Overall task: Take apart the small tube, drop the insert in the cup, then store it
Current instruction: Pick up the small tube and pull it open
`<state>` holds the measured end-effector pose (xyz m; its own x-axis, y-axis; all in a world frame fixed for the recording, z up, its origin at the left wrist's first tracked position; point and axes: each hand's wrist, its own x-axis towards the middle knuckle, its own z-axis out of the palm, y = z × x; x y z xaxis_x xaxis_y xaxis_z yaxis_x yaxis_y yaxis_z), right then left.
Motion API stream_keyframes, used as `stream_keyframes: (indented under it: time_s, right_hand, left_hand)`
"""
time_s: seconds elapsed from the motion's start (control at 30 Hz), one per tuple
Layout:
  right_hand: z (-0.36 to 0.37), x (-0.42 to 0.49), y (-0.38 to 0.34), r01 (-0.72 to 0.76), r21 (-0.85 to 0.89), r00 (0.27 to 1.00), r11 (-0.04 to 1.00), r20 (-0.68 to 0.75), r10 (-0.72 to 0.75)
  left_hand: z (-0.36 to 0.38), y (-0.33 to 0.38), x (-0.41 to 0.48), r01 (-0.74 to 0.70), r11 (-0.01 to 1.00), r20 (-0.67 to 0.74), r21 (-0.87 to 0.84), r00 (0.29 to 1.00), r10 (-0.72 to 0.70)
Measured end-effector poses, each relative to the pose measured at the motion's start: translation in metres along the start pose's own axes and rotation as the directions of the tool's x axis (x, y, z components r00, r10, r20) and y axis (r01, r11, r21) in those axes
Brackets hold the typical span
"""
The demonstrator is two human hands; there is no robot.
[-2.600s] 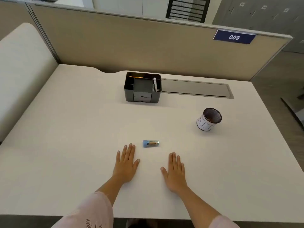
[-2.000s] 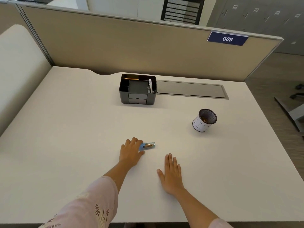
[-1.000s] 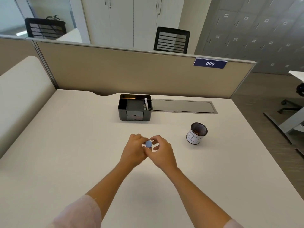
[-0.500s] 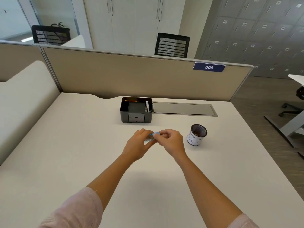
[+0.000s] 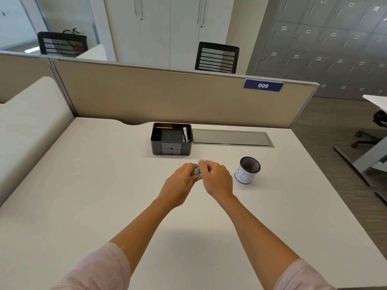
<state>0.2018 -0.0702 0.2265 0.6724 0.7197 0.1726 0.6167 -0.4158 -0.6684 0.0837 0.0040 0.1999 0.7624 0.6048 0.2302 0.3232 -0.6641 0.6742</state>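
Your left hand [image 5: 179,186] and right hand [image 5: 216,180] meet above the tabletop [image 5: 83,206], fingers of both pinched on the small tube [image 5: 196,172] held between them, the mesh cup [image 5: 248,171] just to the right, the black organizer [image 5: 171,139] beyond.

Bare desk [image 5: 104,195] around, cup [image 5: 248,170] right, organizer [image 5: 171,141] behind
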Motion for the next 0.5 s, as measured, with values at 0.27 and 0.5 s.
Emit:
stream_keyframes:
  time_s: [0.27,0.5]
  right_hand:
    - [0.004,-0.001,-0.003,0.129,0.083,0.985,0.988,-0.123,-0.118]
    - [0.006,-0.007,0.006,0.219,0.214,0.969,0.952,-0.161,-0.187]
  left_hand:
    - [0.005,0.018,-0.008,0.062,0.958,-0.091,-0.281,0.992,-0.091]
    - [0.005,0.033,0.001,0.185,0.949,-0.101,-0.254,0.971,-0.216]
